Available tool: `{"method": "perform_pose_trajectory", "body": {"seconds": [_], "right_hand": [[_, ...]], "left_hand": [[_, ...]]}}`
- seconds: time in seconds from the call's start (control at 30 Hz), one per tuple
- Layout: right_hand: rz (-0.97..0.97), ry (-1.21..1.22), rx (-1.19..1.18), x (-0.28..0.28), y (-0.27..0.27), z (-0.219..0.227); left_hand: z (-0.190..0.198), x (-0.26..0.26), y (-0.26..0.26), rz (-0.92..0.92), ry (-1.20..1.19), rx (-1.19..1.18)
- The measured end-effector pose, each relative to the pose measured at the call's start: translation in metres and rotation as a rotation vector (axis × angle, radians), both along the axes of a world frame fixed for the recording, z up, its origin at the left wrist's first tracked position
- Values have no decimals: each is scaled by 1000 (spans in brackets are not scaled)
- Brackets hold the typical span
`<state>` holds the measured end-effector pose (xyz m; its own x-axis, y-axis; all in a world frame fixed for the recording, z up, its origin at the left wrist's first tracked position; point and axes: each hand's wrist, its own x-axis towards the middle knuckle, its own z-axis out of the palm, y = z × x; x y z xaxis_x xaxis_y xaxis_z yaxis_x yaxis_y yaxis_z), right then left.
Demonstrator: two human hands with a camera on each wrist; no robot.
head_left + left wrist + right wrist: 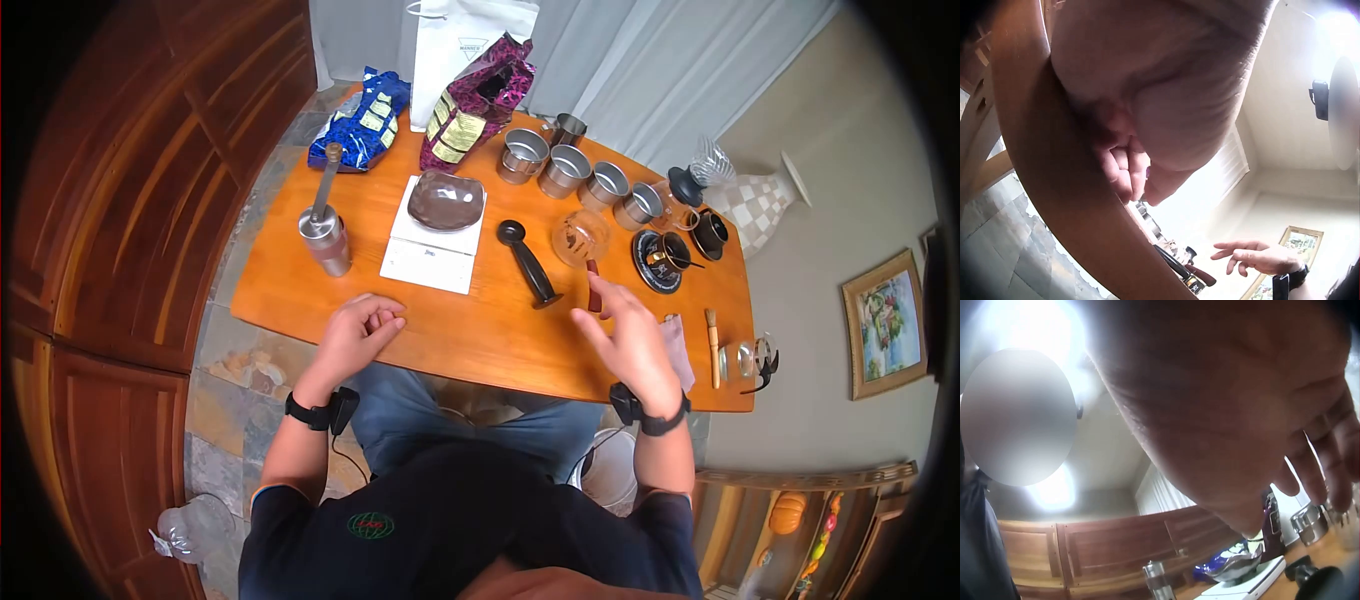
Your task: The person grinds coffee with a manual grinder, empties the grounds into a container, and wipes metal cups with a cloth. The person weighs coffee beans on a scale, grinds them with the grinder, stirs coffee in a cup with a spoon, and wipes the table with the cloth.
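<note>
My left hand (362,330) rests at the table's front edge, its fingers loosely curled with nothing in them. Held above the right part of the table, my right hand (632,340) has its fingers relaxed and spread, as the left wrist view also shows. Its fingertips overlap the reddish-brown handle (594,288) of a glass server (580,238) in the head view. Left of that handle lies a black tool (530,265) with a round end. A dark, shiny dish (446,200) sits on a white scale (428,264). Further left stands a steel hand grinder (328,240) with its crank up.
Several metal cups (565,170) line the back right. A dark cup (668,252) stands on a black saucer (655,280). Blue (365,120) and purple (475,105) bags stand behind. A brush (713,350), a pinkish cloth (677,345) and small glassware (740,360) lie right.
</note>
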<state>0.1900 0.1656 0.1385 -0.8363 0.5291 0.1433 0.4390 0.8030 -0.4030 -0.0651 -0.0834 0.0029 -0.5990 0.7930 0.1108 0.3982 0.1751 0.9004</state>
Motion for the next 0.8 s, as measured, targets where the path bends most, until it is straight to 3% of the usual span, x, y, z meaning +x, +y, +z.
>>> {"method": "perform_pose_trajectory", "body": {"seconds": [0.1, 0.5, 0.57, 0.8], "right_hand": [[88, -102, 170, -16, -3, -21], [22, -278, 156, -45, -5, -48], [-35, -302, 66, -46, -7, -50], [-35, -256, 80, -49, -6, -58]], "left_hand": [[-1, -6, -6, -61, -25, 10], [-6, -11, -5, -102, -88, 19], [-6, -9, -5, -96, -108, 25], [2, -8, 0, -64, -2, -29]]}}
